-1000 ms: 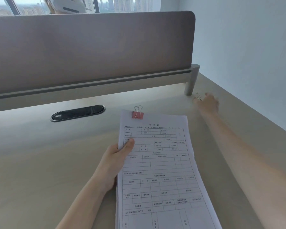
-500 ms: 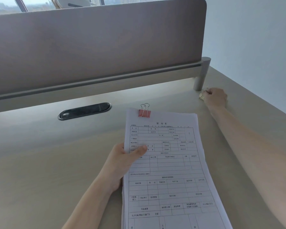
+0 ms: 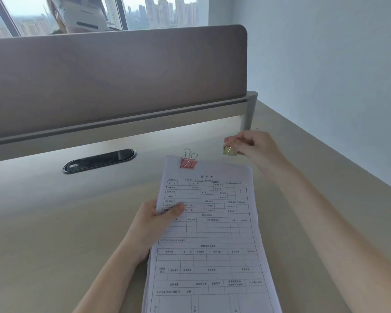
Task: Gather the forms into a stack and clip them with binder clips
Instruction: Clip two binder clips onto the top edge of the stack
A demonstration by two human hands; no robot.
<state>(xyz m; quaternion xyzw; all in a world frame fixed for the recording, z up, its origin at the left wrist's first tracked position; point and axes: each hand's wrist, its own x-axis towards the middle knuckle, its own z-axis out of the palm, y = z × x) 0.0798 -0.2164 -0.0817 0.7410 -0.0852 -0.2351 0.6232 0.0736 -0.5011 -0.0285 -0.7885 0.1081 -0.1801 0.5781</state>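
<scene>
head view: i see the stack of forms (image 3: 210, 236) lying on the desk (image 3: 54, 222), a pink binder clip (image 3: 188, 163) gripping its far edge toward the left. my left hand (image 3: 155, 224) pinches the stack's left edge, thumb on top. my right hand (image 3: 253, 146) hovers past the far right corner, fingers closed on a gold binder clip (image 3: 229, 150), clear of the paper.
</scene>
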